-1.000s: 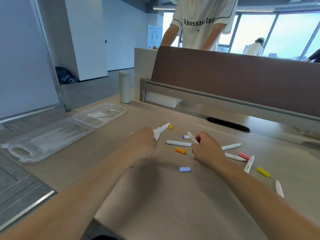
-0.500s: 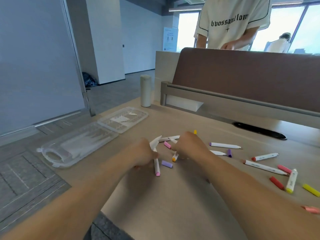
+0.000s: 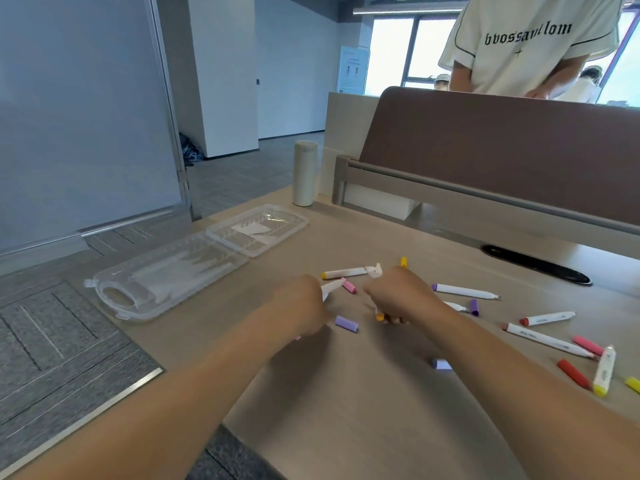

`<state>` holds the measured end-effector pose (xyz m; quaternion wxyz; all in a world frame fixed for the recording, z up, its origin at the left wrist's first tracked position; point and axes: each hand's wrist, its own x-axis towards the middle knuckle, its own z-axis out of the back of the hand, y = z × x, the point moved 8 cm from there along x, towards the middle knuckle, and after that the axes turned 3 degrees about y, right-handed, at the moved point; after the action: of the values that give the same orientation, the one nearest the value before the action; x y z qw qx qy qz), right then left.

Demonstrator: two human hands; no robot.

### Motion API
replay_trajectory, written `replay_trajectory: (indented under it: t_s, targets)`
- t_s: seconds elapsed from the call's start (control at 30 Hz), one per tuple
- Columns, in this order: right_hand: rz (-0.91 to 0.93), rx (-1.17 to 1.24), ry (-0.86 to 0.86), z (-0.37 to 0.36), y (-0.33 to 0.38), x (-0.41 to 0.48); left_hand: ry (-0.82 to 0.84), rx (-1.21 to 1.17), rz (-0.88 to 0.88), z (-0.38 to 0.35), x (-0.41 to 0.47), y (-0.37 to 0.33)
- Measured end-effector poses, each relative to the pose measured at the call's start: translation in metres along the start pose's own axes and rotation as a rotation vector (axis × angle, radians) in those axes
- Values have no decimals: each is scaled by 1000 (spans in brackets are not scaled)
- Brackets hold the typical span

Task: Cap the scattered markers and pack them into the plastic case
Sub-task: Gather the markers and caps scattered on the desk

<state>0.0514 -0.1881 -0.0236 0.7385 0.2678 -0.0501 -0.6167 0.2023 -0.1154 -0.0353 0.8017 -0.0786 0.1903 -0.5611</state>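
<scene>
My left hand (image 3: 299, 308) grips a white marker (image 3: 330, 286) whose tip sticks out toward a pink cap (image 3: 349, 286). My right hand (image 3: 398, 294) curls round another white marker with an orange end (image 3: 380, 316) showing below the fingers. A purple cap (image 3: 346, 323) lies on the desk between my hands. The clear plastic case (image 3: 194, 265) lies open at the left of the desk. More white markers (image 3: 464, 291) and loose caps (image 3: 573, 373) are scattered to the right.
A pale cylinder bottle (image 3: 304, 173) stands behind the case. A brown divider panel (image 3: 502, 150) runs along the desk's far side, with a person in a white shirt (image 3: 530, 43) behind it. A black cable slot (image 3: 536, 264) sits at the right. The desk's left edge drops to carpet.
The view has swung left and closer. Both hands shifted slightly over the markers near the case; the left hand's marker now points toward the pink cap.
</scene>
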Motion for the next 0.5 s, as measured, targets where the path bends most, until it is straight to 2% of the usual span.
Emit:
replay_trajectory:
  t_s: [0.1,0.27,0.5]
  targets:
    - [22,113,-59,10,-4,-2,-62,-59,-26,4,1,5]
    - [133,159,-180,29,-7,-2,-160,-172,-126,23,11,3]
    - [152,216,-224,50,-9,13,-151,-97,-209,43,53,-26]
